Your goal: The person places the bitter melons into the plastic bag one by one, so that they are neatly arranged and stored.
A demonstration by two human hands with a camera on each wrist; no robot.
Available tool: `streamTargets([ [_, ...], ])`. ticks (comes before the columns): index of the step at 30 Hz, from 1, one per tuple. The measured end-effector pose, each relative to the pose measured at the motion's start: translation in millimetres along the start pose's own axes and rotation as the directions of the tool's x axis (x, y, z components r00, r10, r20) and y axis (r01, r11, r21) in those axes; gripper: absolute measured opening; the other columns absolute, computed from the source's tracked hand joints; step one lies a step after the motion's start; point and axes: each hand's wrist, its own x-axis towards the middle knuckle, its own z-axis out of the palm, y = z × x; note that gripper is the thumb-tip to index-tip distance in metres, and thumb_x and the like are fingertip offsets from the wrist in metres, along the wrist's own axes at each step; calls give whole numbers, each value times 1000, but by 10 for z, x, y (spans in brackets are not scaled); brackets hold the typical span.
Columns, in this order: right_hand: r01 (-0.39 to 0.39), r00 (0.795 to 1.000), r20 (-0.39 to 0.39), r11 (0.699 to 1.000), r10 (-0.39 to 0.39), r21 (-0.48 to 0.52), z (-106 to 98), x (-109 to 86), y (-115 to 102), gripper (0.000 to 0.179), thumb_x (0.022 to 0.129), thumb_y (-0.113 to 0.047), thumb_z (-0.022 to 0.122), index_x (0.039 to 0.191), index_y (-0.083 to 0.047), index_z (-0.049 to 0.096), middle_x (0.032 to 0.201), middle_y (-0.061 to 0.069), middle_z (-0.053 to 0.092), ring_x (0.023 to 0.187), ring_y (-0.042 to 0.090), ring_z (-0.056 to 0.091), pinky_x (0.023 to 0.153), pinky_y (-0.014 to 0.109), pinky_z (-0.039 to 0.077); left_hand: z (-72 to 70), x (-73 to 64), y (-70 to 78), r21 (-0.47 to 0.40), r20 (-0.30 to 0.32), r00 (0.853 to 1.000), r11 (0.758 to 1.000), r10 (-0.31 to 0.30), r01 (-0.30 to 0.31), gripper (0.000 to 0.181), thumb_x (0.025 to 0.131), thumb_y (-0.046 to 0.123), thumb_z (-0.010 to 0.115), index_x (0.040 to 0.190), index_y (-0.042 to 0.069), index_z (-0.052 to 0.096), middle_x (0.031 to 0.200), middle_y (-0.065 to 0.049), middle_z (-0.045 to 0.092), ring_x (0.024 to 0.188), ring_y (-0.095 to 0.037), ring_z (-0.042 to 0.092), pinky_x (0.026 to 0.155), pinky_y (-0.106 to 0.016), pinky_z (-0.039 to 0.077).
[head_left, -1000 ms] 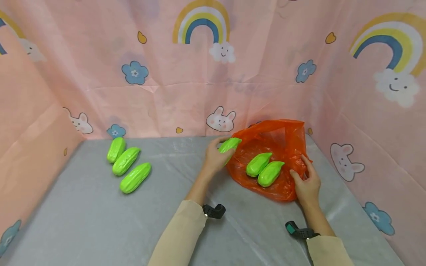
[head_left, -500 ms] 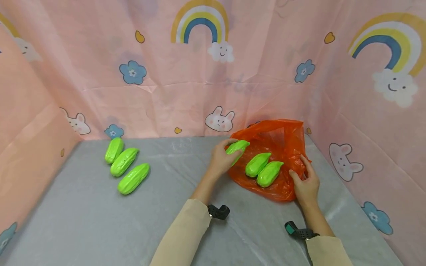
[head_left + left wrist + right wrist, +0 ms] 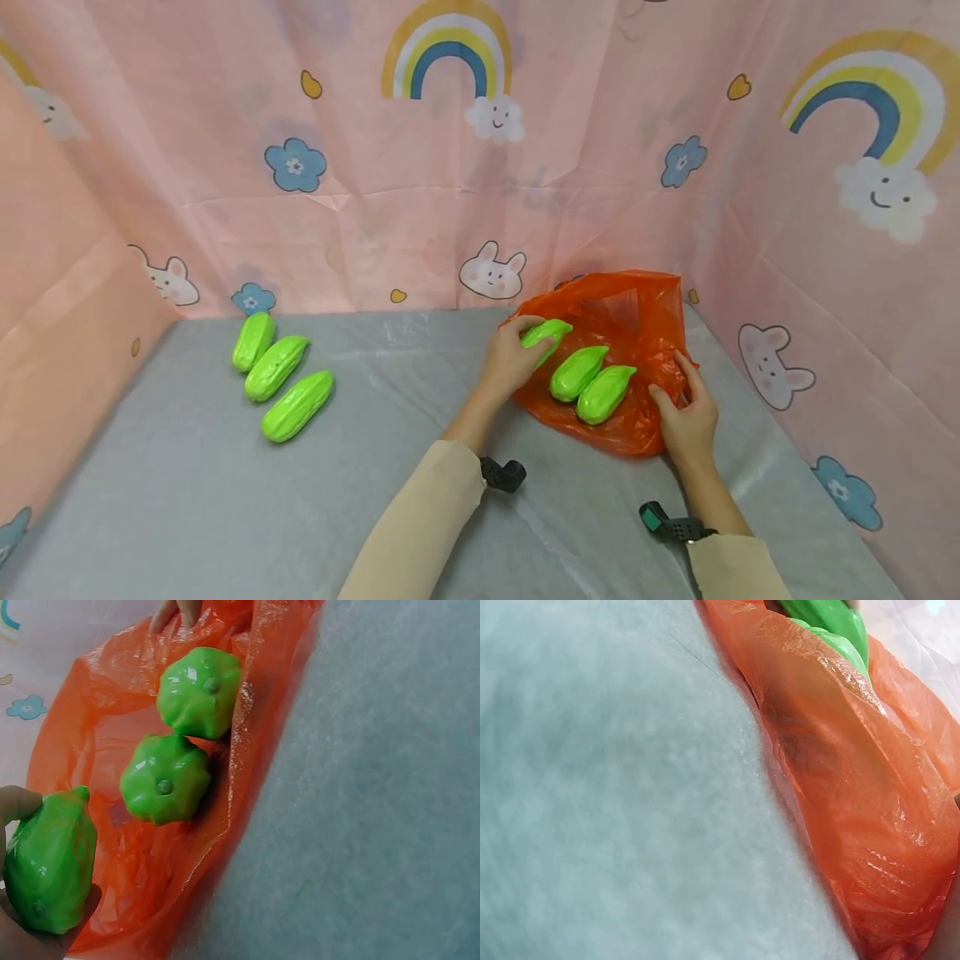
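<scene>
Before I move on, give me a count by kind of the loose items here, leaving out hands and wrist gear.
Red-orange plastic bag: 1
Ribbed green gourds: 6 (3 on the grey tabletop, 2 in the bag, 1 in the left hand)
Total: 7

Screened-off tabletop booth (image 3: pixel 60 233). We see pink fabric (image 3: pixel 390 208) hung along the far, left and right sides, printed with rainbows (image 3: pixel 447 33), clouds (image 3: pixel 495 119), rabbits (image 3: pixel 491 277) and blue flowers (image 3: pixel 296 165), around a flat grey surface (image 3: pixel 187 467). Black wrist-worn cameras (image 3: pixel 508 475) mark it for us as a recording space; the wider building we cannot identify.
</scene>
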Motion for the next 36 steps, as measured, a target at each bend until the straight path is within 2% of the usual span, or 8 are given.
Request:
streamTargets([
  [4, -5, 1000, 7, 1000, 5, 12, 3, -1, 7, 61, 95, -10, 66, 152, -20, 48, 155, 8, 50, 137, 28, 48, 118, 47, 40, 45, 17, 0, 21, 13, 1000, 1000, -12, 11, 36, 93, 25, 71, 126, 9, 68, 117, -7, 72, 97, -20, 63, 88, -31, 55],
  [8, -2, 1000, 9, 1000, 1, 15, 8, 1, 13, 61, 95, -10, 66, 152, -20, 47, 155, 8, 50, 137, 28, 48, 118, 45, 40, 96, 29, -27, 25, 2, 1000, 999, -20, 20, 35, 94, 24, 69, 125, 8, 69, 116, -8, 73, 98, -21, 65, 90, -33, 57],
  [13, -2, 1000, 9, 1000, 2, 8, 11, -2, -1, 60, 95, -11, 66, 152, -20, 47, 155, 7, 50, 137, 28, 48, 117, 50, 39, 140, 50, -62, 36, -5, 999, 999, -31, 31, 34, 94, 24, 70, 124, 8, 69, 117, -8, 73, 101, -22, 66, 93, -35, 56],
  [23, -9, 1000, 6, 1000, 9, -6, 20, 6, -7, 60, 95, -11, 65, 151, -20, 48, 154, 8, 51, 136, 30, 49, 116, 55, 39, 216, 74, -85, 99, 31, 999, 995, -28, 25, 36, 96, 28, 68, 127, 10, 68, 122, -6, 71, 107, -23, 65, 98, -38, 53],
  [28, -4, 1000, 0, 1000, 4, -10, 12, 5, 3, 60, 95, -11, 66, 151, -19, 48, 154, 8, 52, 135, 29, 50, 117, 52, 40, 249, 66, -95, 76, 55, 998, 997, -22, 18, 34, 97, 26, 67, 126, 9, 67, 122, -7, 71, 111, -23, 65, 101, -39, 52],
  [36, -11, 1000, 1, 1000, 11, -18, 0, 7, 25, 60, 95, -12, 66, 151, -21, 49, 153, 6, 52, 131, 25, 51, 116, 44, 43, 277, 48, -129, 91, 59, 998, 996, -20, 15, 30, 97, 24, 68, 124, 12, 70, 122, -5, 72, 114, -23, 66, 102, -38, 52],
])
